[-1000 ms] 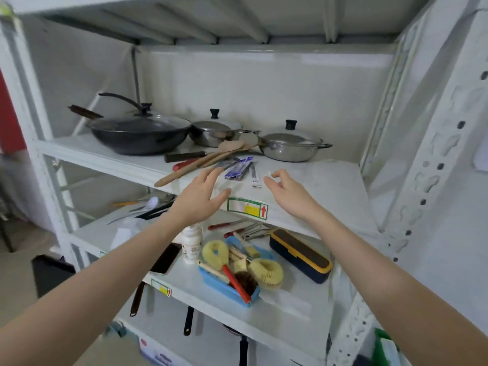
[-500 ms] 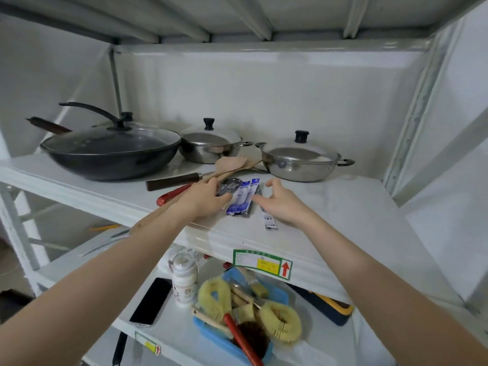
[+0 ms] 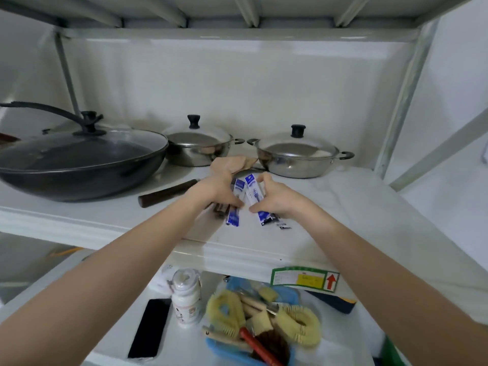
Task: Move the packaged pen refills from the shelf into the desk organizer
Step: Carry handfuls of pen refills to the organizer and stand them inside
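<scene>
**Both hands gather the refill packs on the shelf**

The packaged pen refills (image 3: 244, 192) lie near the front of the white shelf (image 3: 356, 207), ahead of two lidded steel pots (image 3: 295, 154) and beside a black wok (image 3: 76, 159). The left hand (image 3: 211, 190) curls its fingers around one blue-and-white pack, the right hand (image 3: 277, 196) pinches another, each from its own side, probably so the slim, slippery sleeves bunch together rather than slide apart. A small printed piece (image 3: 284, 226) lies loose just right of them. No desk organizer shows; a blue tray of brushes (image 3: 224, 347) sits on the lower shelf.
</scene>
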